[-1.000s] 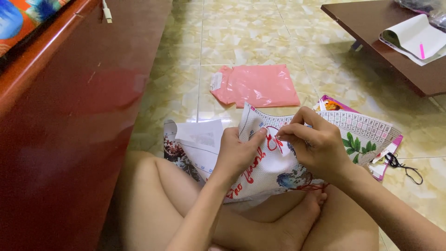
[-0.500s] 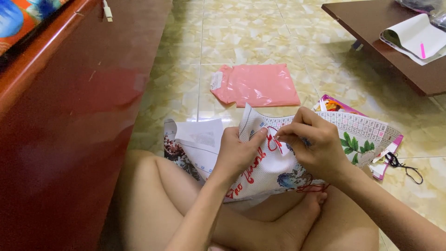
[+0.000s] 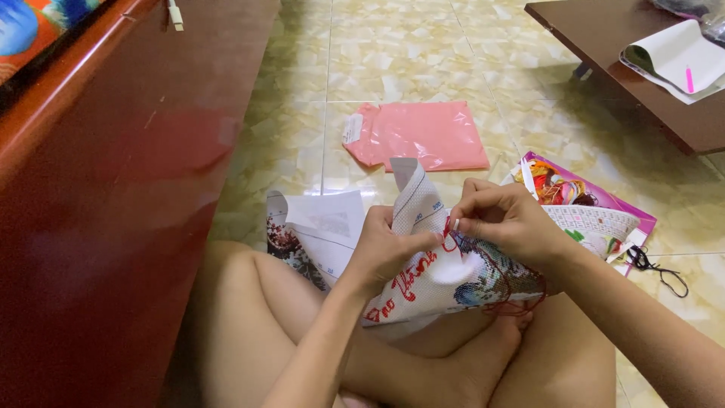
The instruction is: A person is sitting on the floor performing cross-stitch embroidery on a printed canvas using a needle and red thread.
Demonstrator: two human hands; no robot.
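The cross-stitch cloth (image 3: pixel 423 279) lies bunched over your crossed legs, white with red stitched lettering and a coloured patch near your right wrist. Your left hand (image 3: pixel 389 253) grips its folded upper edge, fingers curled over the fabric with the thumb on top. Your right hand (image 3: pixel 506 223) has drawn in since a second ago: it sat a little higher and further right then, and now its fingers (image 3: pixel 462 224) are pinched at the fold, right where a loop of red thread (image 3: pixel 451 243) meets the cloth. That reads as a stitch being pulled snug, though the needle itself is too small to make out.

Loose red thread trails below your right wrist. Tucked under the cloth on your left is a white paper sheet (image 3: pixel 325 227). Just beyond your right hand lies a purple packet (image 3: pixel 604 208) with bundled coloured floss, and a black cord (image 3: pixel 661 268) on the tiled floor (image 3: pixel 393 53). A pink plastic bag (image 3: pixel 423 134) lies further out. The red cabinet (image 3: pixel 106 219) stands close on your left; a low brown bench (image 3: pixel 619 68) holds folded paper at upper right. Nothing crowds your hands.
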